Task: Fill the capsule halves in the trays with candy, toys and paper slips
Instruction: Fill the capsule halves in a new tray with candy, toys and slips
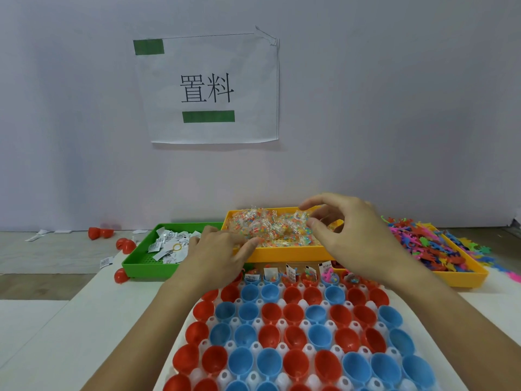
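Candy packets [267, 228] heap in the middle orange tray [287, 252], beyond the capsule halves [293, 328]. Left hand [222, 249] curls into the heap's near edge, perhaps gripping a packet; right hand [346, 230] hovers, its fingers bent and spread, seemingly empty.

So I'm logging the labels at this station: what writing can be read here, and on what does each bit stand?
"置料": large black characters on the white paper sheet taped to the wall.
Two green bars on that sheet: no text shows on them.
Paper slips in the green tray: printed, too small to read.
Slips standing in the filled capsule halves: printed, too small to read.
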A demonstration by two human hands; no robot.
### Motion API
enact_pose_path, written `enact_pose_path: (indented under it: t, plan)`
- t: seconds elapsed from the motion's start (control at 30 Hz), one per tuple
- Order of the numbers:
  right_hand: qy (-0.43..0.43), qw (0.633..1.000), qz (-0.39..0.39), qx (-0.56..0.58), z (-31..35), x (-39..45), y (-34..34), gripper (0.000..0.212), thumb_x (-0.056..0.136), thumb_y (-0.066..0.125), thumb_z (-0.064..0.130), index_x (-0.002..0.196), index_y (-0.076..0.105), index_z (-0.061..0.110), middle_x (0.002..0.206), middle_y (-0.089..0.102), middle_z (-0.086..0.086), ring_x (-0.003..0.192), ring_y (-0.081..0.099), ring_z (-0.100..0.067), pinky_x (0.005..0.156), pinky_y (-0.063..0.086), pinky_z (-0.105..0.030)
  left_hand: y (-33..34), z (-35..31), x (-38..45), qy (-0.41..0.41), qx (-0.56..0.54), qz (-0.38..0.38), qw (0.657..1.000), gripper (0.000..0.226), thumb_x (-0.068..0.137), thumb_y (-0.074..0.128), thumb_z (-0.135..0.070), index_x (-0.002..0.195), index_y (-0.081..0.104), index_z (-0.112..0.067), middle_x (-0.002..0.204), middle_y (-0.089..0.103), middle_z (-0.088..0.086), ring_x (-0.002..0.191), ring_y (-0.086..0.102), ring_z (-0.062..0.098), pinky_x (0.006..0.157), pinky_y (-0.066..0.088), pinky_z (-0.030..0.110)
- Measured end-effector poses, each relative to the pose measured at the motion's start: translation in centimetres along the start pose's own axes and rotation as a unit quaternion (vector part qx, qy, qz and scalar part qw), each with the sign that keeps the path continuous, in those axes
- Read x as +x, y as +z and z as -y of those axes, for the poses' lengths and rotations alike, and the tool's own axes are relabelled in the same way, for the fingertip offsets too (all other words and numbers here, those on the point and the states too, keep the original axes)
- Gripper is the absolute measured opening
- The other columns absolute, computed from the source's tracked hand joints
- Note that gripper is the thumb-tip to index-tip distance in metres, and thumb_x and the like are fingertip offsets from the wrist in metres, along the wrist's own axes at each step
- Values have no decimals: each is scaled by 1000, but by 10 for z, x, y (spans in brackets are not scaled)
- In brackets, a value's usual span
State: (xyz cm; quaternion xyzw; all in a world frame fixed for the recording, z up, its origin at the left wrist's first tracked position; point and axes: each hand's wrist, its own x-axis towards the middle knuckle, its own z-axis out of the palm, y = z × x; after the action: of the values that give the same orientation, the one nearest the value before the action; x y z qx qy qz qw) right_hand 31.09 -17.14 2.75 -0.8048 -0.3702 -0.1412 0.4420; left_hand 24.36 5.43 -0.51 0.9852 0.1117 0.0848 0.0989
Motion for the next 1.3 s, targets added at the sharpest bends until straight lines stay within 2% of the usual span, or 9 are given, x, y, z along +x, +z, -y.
enact_pose_path:
  t: [0.1, 0.33, 0.47, 0.6, 0.73, 0.93, 1.1, 1.17, 1.3]
  plan:
    - [-1, 1000, 5, 0, -1, 0, 1, 19, 93, 65, 19, 104, 70, 34, 84, 70, 15, 84, 64, 4, 70, 51, -9, 0, 0, 1, -3, -18, -9, 1000, 46, 99, 29, -58, 69, 56, -35, 85, 56, -7, 117, 43, 21, 97, 30, 50]
    - [-5, 1000, 10, 2, 0, -1, 3, 20, 93, 66, 17, 101, 69, 35, 83, 69, 16, 82, 64, 4, 67, 50, -7, -6, -7, 2, 30, -147, -139, 979, 32, 99, 55, -37, 118, 71, -17, 120, 70, -1, 114, 60, 15, 100, 44, 30]
    - [-5, 1000, 29, -8, 1, -3, 6, 22, 93, 66, 19, 102, 67, 38, 83, 67, 19, 84, 63, 5, 66, 50, -8, -14, -13, 0, 1, -327, -223, 918, 15, 89, 71, -10, 101, 75, -18, 97, 75, -3, 89, 68, 10, 81, 55, 22]
    - [11, 999, 45, 19, 4, -3, 7, 17, 92, 68, 30, 103, 67, 42, 89, 69, 18, 84, 65, 5, 70, 54, -11, -24, -26, -6, 40, -525, -148, 837, 32, 77, 81, -7, 105, 71, -18, 85, 76, 5, 82, 73, 19, 72, 58, 21]
    - [30, 993, 70, 93, 9, -4, 7, 17, 88, 69, 43, 105, 67, 39, 90, 73, 18, 83, 70, 2, 72, 55, -12, -25, -42, -11, 72, -551, -92, 826, 42, 64, 84, -29, 103, 71, -18, 93, 76, 4, 88, 73, 23, 81, 59, 38]
    - [43, 986, 58, 152, 12, -2, 5, 15, 86, 74, 33, 101, 72, 27, 85, 76, 9, 78, 73, -8, 69, 60, -24, -24, -49, -12, 90, -573, -91, 809, 20, 73, 79, -16, 91, 72, -11, 83, 76, 5, 73, 74, 23, 65, 58, 25]
    - [63, 980, 11, 187, 10, -2, 4, 5, 88, 74, 17, 87, 73, 21, 75, 76, 3, 69, 73, -9, 61, 56, -17, -21, -47, -10, 77, -617, -77, 779, 23, 73, 77, -14, 95, 73, -8, 87, 76, 10, 80, 75, 24, 68, 58, 23]
    - [100, 973, -18, 209, 7, 0, 3, 4, 89, 73, 15, 88, 72, 18, 73, 75, 0, 68, 73, -11, 61, 55, -19, -16, -40, -6, 52, -600, -107, 791, 17, 79, 75, -5, 96, 74, -8, 87, 76, 8, 84, 75, 24, 72, 59, 24]
    - [148, 968, -26, 203, 1, 3, 2, 3, 89, 74, 15, 89, 71, 16, 72, 75, -2, 70, 73, -15, 67, 56, -29, -6, -20, -1, 16, -349, -143, 926, 31, 97, 61, -18, 128, 65, -18, 123, 68, -6, 117, 62, 7, 103, 47, 25]
